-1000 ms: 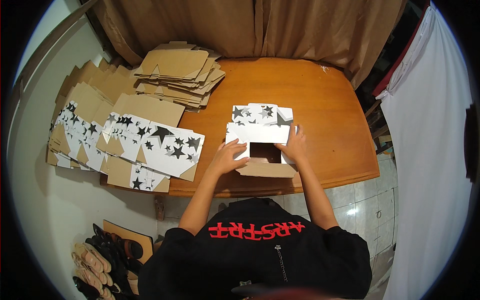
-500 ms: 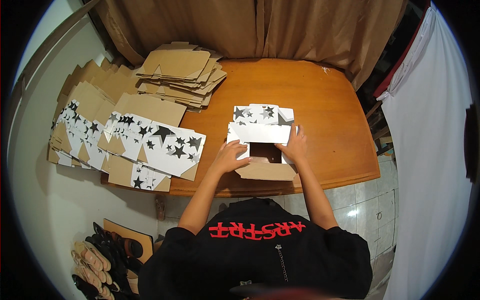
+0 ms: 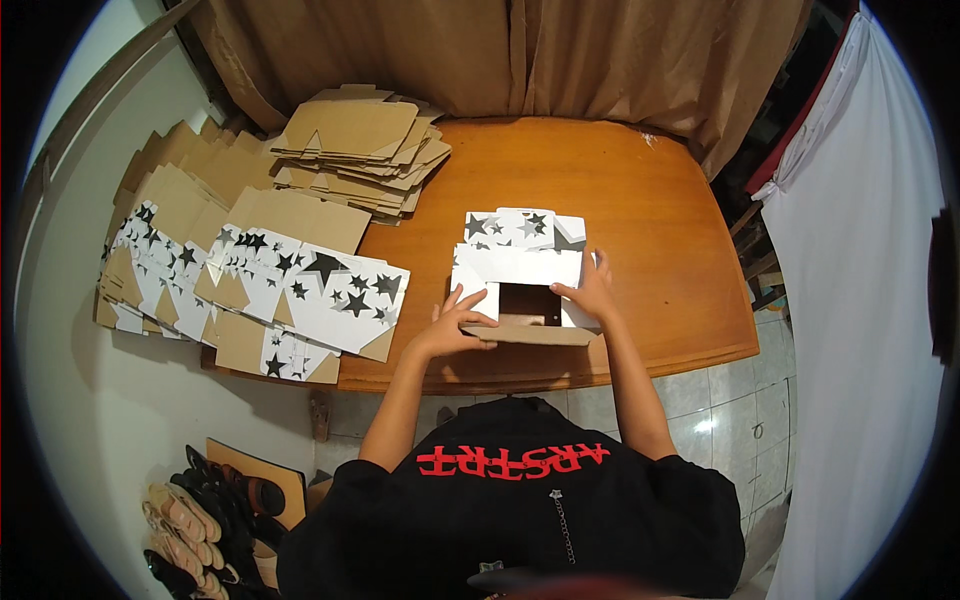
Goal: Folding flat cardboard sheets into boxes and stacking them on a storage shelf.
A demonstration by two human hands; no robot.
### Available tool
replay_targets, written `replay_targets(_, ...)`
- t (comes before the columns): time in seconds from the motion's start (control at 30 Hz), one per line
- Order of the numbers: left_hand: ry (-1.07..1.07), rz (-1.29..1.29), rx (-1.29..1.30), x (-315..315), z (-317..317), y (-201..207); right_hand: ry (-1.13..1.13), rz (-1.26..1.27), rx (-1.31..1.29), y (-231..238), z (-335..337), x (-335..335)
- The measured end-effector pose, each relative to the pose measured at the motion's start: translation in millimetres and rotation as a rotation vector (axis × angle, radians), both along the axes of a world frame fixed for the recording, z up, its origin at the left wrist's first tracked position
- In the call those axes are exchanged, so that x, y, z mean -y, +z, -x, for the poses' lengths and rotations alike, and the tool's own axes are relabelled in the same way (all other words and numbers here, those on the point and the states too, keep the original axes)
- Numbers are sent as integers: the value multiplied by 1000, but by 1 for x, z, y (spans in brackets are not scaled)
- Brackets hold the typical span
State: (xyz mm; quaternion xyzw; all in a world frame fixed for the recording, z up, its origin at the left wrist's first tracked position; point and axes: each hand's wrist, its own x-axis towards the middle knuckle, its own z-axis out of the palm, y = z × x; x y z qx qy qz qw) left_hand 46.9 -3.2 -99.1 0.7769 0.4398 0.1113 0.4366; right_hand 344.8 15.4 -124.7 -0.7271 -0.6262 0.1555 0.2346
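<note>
A partly folded cardboard box [image 3: 530, 266] stands in front of me, white with black and grey stars on its far flap. Its top has a dark rectangular gap between white flaps. My left hand [image 3: 455, 328] grips the near left corner, fingers bent over the edge of the brown near flap [image 3: 540, 335]. On the right side, my right hand [image 3: 592, 292] holds the wall, thumb by the gap and fingers along the outside. The undersides of both hands' grips are hidden.
Flat star-printed cardboard blanks [image 3: 330, 290] overlap at the table's left. Behind them rises a stack of brown cardboard blanks [image 3: 350, 135]. The wooden table [image 3: 670, 250] has a curtain [image 3: 640, 60] along its far edge. Shoes [image 3: 190, 530] sit low at the left.
The brown near flap has tipped up toward the box, showing narrower. My left hand has shifted down and left, onto that flap's corner. The right hand has barely moved.
</note>
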Motion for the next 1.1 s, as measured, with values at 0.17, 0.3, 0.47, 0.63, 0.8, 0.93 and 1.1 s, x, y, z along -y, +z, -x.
replay_targets(0.17,125,-72,16,-8,-13,-7,55,-13,-220,-18,-23,-6)
replay_targets(0.3,379,-220,43,-9,-29,-19,-36,12,-573,-10,-18,-3)
replay_targets(0.47,535,-315,29,-8,-51,-21,-15,22,-439,-13,-21,-2)
replay_targets(0.63,555,-450,132,-2,-61,-26,0,12,-166,-6,-7,2)
replay_targets(0.8,412,-650,-53,6,-62,-33,-46,20,9,0,4,6)
replay_targets(0.93,384,-647,-103,7,-59,-31,-59,-7,55,-1,9,8)
replay_targets(1.1,364,-539,-172,6,-59,-24,-69,-32,220,-2,15,8)
